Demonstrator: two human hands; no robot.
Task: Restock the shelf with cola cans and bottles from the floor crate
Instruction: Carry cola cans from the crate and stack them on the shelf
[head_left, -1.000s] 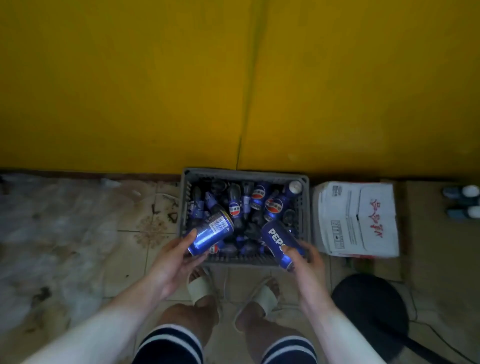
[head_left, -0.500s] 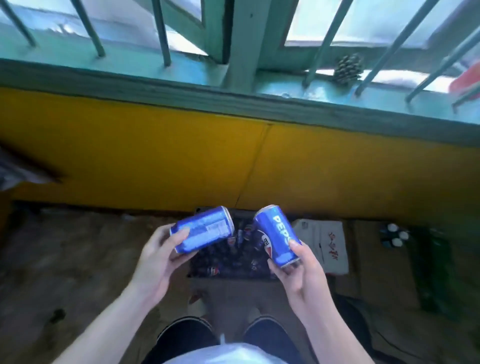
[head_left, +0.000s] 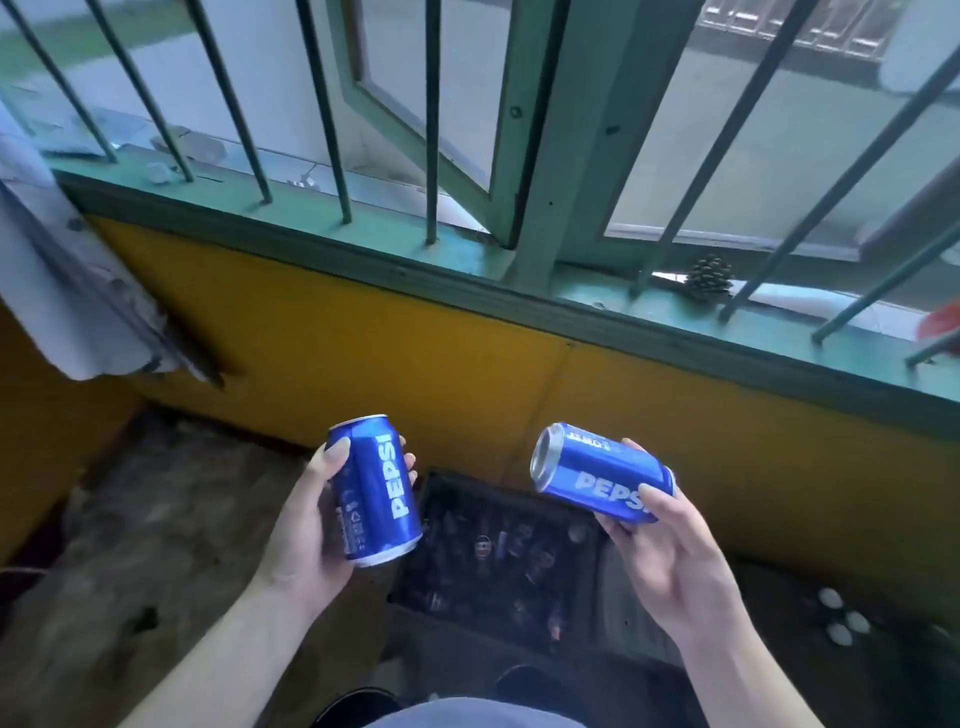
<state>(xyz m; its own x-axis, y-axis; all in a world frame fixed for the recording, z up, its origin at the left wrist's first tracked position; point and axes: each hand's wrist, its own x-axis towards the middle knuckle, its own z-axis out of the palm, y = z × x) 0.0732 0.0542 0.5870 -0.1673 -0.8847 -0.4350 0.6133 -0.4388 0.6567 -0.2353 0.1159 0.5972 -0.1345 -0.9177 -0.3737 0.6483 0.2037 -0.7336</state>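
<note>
The person is standing up now. A second ago both hands were down at the crate (head_left: 415, 551), and now they are lifting cans high above it. The left hand (head_left: 306, 525) is curling round the left can (head_left: 374, 491), held upright. The right hand (head_left: 670, 551) is curling round the right can (head_left: 602, 475), tipped sideways. Two cans are out, one in each hand, and more drinks are waiting in the crate. No shelf is showing yet.

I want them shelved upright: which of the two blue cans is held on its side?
The can in the right hand: it lies nearly sideways, top end pointing left. The other can, in the left hand, stands almost upright.
</note>
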